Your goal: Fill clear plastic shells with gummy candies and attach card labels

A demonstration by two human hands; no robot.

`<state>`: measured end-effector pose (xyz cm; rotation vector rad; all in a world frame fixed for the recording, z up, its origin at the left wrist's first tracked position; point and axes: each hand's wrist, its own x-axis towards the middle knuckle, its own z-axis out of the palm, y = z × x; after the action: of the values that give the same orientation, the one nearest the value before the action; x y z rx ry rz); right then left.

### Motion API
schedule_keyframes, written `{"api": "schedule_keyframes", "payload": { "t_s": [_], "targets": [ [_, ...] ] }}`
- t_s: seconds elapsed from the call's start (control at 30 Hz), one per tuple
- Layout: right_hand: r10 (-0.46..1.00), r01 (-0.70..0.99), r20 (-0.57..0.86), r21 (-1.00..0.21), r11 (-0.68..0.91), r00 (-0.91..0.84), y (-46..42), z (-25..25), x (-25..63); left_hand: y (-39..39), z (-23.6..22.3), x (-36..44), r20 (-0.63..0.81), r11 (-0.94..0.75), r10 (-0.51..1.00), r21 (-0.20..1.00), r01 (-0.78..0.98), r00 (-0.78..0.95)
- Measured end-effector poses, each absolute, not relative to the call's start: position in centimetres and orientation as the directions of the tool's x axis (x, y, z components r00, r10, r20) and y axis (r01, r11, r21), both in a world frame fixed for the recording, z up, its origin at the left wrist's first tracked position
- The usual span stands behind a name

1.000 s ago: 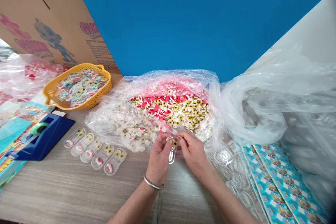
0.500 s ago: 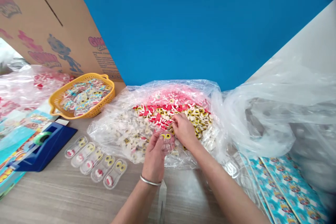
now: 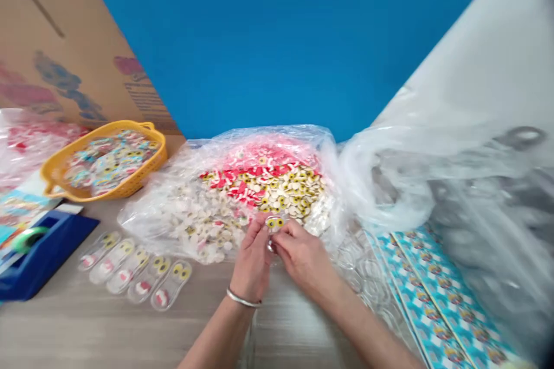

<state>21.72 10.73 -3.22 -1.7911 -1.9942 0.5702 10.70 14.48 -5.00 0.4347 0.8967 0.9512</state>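
Observation:
My left hand (image 3: 251, 259), with a silver bangle at the wrist, grips a small clear plastic blister case (image 3: 274, 222) that has two yellow gummy eyes in its upper end. My right hand (image 3: 300, 245) is closed in a pinch at the case's lower end; what its fingers hold is hidden. Just beyond both hands lies an open plastic bag (image 3: 173, 225) heaped with loose gummy eyes (image 3: 294, 190) and red-and-white gummy mouths (image 3: 246, 191). Several filled clear cases (image 3: 172, 286) stand in a slanted row on the table to the left, each with eyes and a mouth.
A yellow basket (image 3: 149, 176) of packed candies stands at the left, near a blue tape dispenser (image 3: 60, 248) and a printed cardboard box (image 3: 108, 29). To the right are empty clear cases (image 3: 367, 271), printed blue card sheets (image 3: 437, 294) and crumpled clear plastic (image 3: 402, 184).
My right hand has come back from the gummy heap to the lower end of the case in my left hand. The view has swung a little to the right.

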Motion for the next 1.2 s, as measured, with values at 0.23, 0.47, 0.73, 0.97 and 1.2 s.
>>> {"api": "schedule_keyframes", "payload": {
  "t_s": [0.23, 0.47, 0.73, 0.97, 1.2],
  "targets": [
    [0.953, 0.808, 0.217, -0.587, -0.047, 0.212, 7.9, -1.7, 31.5, 14.2, -4.2, 13.0, -0.506, 0.596, 0.803, 0.693, -0.405, 0.315],
    [0.755, 0.751, 0.137, -0.317, -0.579, 0.641, 10.4, -4.8, 47.0, 13.5, -4.3, 14.2, -0.554, 0.644, 0.763, 0.701, -0.308, 0.333],
    [0.712, 0.714, 0.165, -0.358, -0.602, 0.683, 10.7, -6.2, 48.9, 13.3, -4.1, 14.5, -0.558, 0.633, 0.771, 0.723, -0.276, 0.308],
    [0.760, 0.695, 0.245, -0.630, -0.347, 0.602, 5.4, -2.4, 38.4, 11.2, -3.3, 16.3, -0.504, 0.651, 0.759, 0.596, -0.470, 0.412],
    [0.862, 0.713, 0.254, -0.682, -0.162, 0.439, 1.7, -2.9, 24.3, 8.5, -3.3, 16.4, -0.463, 0.628, 0.778, 0.582, -0.517, 0.424]
  ]
}}
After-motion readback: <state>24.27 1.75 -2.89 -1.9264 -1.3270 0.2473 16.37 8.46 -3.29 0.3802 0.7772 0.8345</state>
